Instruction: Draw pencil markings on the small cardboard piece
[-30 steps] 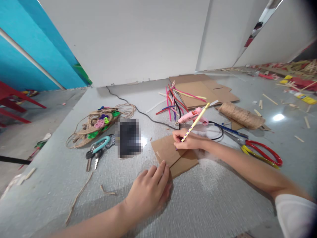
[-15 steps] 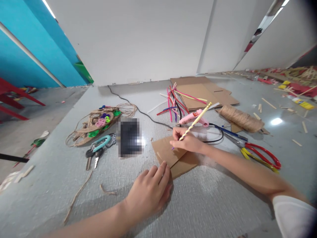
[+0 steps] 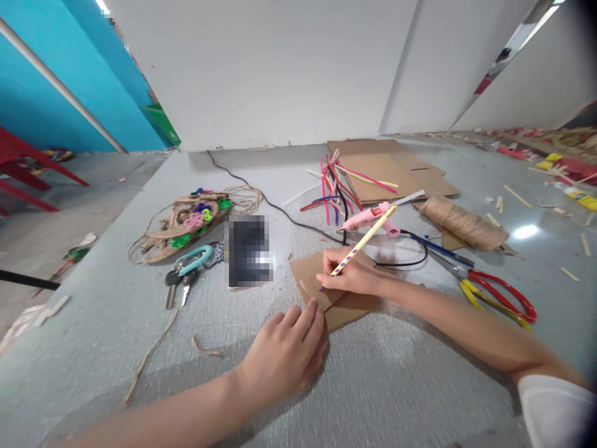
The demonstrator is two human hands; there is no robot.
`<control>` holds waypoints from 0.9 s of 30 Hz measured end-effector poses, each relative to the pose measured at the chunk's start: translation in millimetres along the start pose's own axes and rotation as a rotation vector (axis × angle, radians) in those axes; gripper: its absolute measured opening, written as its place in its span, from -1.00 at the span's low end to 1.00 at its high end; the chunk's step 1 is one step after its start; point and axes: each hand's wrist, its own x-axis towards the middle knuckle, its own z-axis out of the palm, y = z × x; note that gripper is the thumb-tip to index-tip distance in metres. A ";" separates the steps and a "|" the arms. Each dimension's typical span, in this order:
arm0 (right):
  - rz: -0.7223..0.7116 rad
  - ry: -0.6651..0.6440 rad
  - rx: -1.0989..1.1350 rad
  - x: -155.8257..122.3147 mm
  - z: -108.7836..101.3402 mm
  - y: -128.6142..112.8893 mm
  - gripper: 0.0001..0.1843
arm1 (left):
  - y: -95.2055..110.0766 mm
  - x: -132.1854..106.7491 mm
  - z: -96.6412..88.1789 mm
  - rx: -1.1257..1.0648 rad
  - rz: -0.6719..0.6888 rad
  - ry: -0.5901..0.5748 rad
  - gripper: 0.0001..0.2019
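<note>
Foreground: the left hand [image 3: 284,358] rests on the gray table [image 3: 396,386], fingers together, tips touching the near edge of the upper of 2 overlapping cardboard pieces [image 3: 305,267]; its thumb is largely hidden, so whether it grips cannot be told. The pieces lie between the 2 hands. Farther right: scissors [image 3: 506,292] with 1 red and 1 yellow handle; at left, 2 keys [image 3: 171,292] beside a blue clip [image 3: 196,260]. The right hand [image 3: 352,274], over the cardboard, pinches a slanted yellow pencil [image 3: 366,239], point at the upper piece. Beyond: a twine roll [image 3: 461,222], pink glue gun [image 3: 368,216] and colored pipe cleaners [image 3: 333,186], some overlapping brown sheets [image 3: 396,163].
</note>
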 end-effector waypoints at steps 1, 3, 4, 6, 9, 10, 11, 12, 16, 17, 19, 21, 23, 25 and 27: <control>0.003 0.008 0.000 0.2 0.0 -0.3 -0.72 | 0.0 0.1 0.1 -0.001 -0.001 0.003 -0.64; 0.013 0.019 0.004 0.7 0.0 -0.5 -0.72 | 0.0 0.4 0.5 -0.003 -0.004 0.006 -0.64; 0.016 0.015 0.006 0.8 0.1 -0.4 -0.72 | -0.1 0.5 0.8 -0.004 -0.005 0.008 -0.64; 0.012 -0.006 0.006 0.8 0.5 0.4 -0.72 | -0.2 0.8 1.4 -0.010 -0.004 0.011 -0.64; 0.014 -0.006 0.010 0.0 1.5 2.4 -0.71 | -0.1 0.5 1.7 -0.014 -0.006 0.016 -0.64; 0.022 0.002 0.015 -0.3 1.7 3.1 -0.71 | 0.0 0.2 1.5 -0.013 -0.006 0.016 -0.64; 0.029 0.004 0.022 -0.6 1.8 3.7 -0.71 | 0.2 -0.1 1.4 -0.011 -0.006 0.015 -0.64; 0.036 -0.003 0.026 -0.8 1.7 4.1 -0.72 | 0.3 -0.3 1.3 -0.008 -0.006 0.012 -0.64; 0.055 -0.044 0.028 0.2 -0.2 4.1 -0.73 | 0.1 -0.1 2.2 -0.002 0.001 0.013 -0.64; 0.063 -0.041 0.028 0.4 -0.5 4.0 -0.73 | -0.1 0.1 2.6 -0.001 0.001 0.015 -0.64; 0.067 -0.045 0.045 0.4 -0.3 4.2 -0.72 | -0.4 0.5 3.1 0.003 0.001 0.020 -0.63; 0.054 -0.051 0.090 -0.6 1.2 5.3 -0.72 | 0.0 0.2 2.5 0.019 0.000 0.029 -0.64; 0.032 0.028 0.182 -1.6 2.4 7.1 -0.71 | 1.2 -0.6 1.0 0.062 -0.015 0.029 -0.64; 0.015 0.175 0.286 -1.7 0.9 8.5 -0.70 | 2.8 -1.4 -0.8 0.110 -0.044 0.021 -0.64; -0.005 0.244 0.329 -0.7 -5.0 8.6 -0.72 | 4.2 -2.0 -2.4 0.145 -0.068 0.016 -0.64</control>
